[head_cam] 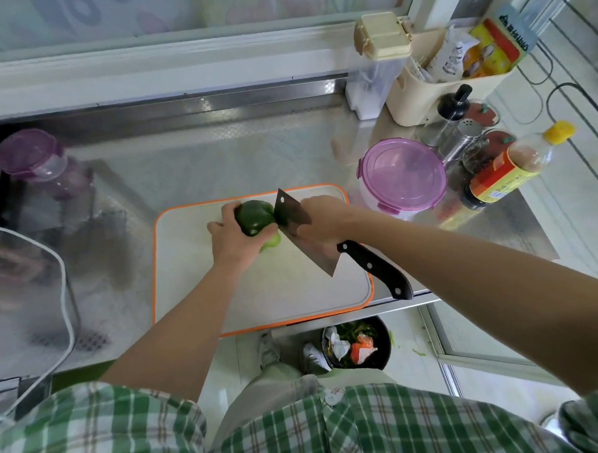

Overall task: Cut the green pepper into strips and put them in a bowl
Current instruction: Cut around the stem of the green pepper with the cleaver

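- The dark green, glossy bell pepper (pixel 254 217) lies on its side on the far-left part of the white plastic cutting board with an orange rim (pixel 276 292).
- The left hand (pixel 232 236) grips the pepper from its left. The fingers curl over the top and the thumb sits on the near side. A paler green part of the pepper shows just below the thumb.
- The right hand (pixel 321 218) clenches round the wide steel cleaver with a black riveted handle (pixel 303 241). It holds high up by the blade's spine, so most of the handle sticks out bare under the forearm.
- The blade stands on edge and touches the pepper's right end. Its tip points away from the person.
- The board rests on a stainless steel counter (pixel 192 162), at its near edge.
- A round clear tub with a purple clip-on lid (pixel 403 173) stands just beyond the board's far-right corner. A brown sauce bottle with a yellow cap (pixel 514 169) stands to its right.
- A dark round bin holding scraps (pixel 359 343) sits on the floor below the counter.
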Tool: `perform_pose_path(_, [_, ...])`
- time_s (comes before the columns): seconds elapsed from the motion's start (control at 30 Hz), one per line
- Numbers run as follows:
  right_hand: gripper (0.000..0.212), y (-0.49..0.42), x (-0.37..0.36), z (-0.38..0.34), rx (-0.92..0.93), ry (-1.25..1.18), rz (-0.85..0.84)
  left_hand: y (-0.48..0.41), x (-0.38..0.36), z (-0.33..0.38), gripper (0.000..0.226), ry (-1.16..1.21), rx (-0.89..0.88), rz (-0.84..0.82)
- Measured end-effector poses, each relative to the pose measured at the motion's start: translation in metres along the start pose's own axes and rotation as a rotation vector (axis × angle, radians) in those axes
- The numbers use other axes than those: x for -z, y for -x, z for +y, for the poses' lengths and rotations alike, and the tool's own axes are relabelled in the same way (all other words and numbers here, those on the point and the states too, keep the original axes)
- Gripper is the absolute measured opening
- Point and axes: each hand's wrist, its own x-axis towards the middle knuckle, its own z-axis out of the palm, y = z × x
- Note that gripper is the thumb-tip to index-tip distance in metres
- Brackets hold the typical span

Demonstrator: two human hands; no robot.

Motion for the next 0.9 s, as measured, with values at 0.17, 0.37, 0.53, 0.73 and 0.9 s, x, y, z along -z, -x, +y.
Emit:
perform_pose_path(0.17, [0.018,0.003,-0.008,0.006,0.011,-0.036,0.018,-0.002,-0.001,-0.003,0.074,0.075,-0.034,-0.023])
perform_pose_path(0.37, [0.026,-0.001,-0.018,0.004,0.005,-0.061,0.059,-0.007,-0.002,-0.009,0.083,-0.006,-0.008,-0.073])
perform_pose_path(0.53, [0.022,-0.002,-0.012,0.003,0.020,-0.018,0.041,-0.008,-0.001,-0.011,0.068,-0.020,-0.024,-0.149])
perform_pose_path(0.73, [0.019,-0.016,-0.011,-0.005,0.001,0.022,0.015,-0.012,-0.003,-0.012,0.063,-0.046,-0.040,-0.152])
perform_pose_path(0.9, [0.035,-0.017,-0.010,-0.007,-0.002,0.062,0.004,-0.019,-0.003,-0.014,0.061,-0.025,-0.034,-0.179])
